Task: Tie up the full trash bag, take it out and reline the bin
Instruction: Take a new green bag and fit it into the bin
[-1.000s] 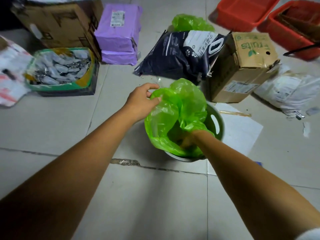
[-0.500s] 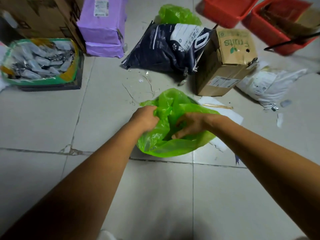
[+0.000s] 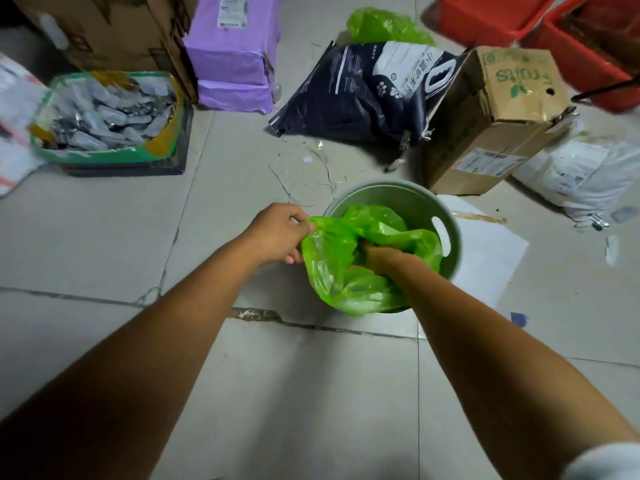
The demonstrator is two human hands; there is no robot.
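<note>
left fingers: curled shut, pinching the bag's edge at 9 o'clock of the bin; left hand [image 3: 278, 233] sat just outside the rim.
right fingers: buried in plastic, can't tell their pose; right hand [image 3: 377, 258] was pushed down inside the green bag [image 3: 343, 271], wrist at the mouth.
bag: thin liner, draped over the bin's near rim from 6 to 9 o'clock, far side slumped inside, not hooked on.
bin: grey round bin [image 3: 446, 216] on the tiled floor [image 3: 104, 244], inner wall bare from 12 to 3 o'clock, handle slot showing at 3.
change: half a second earlier the bag covered the bin completely, both hands on top of it. By this frame the bin's far wall was exposed and the right hand had gone in, as it was a second back.
meaning: reads as the reline step, liner being pressed to the bottom. Rim fit only partly done, my guess.
next: likely stretch the mouth over 12–3 o'clock.
full bag: another green bag [image 3: 384, 27] lay at 12 o'clock behind the dark sack [image 3: 349, 98]; can't confirm it's the tied one.
</note>
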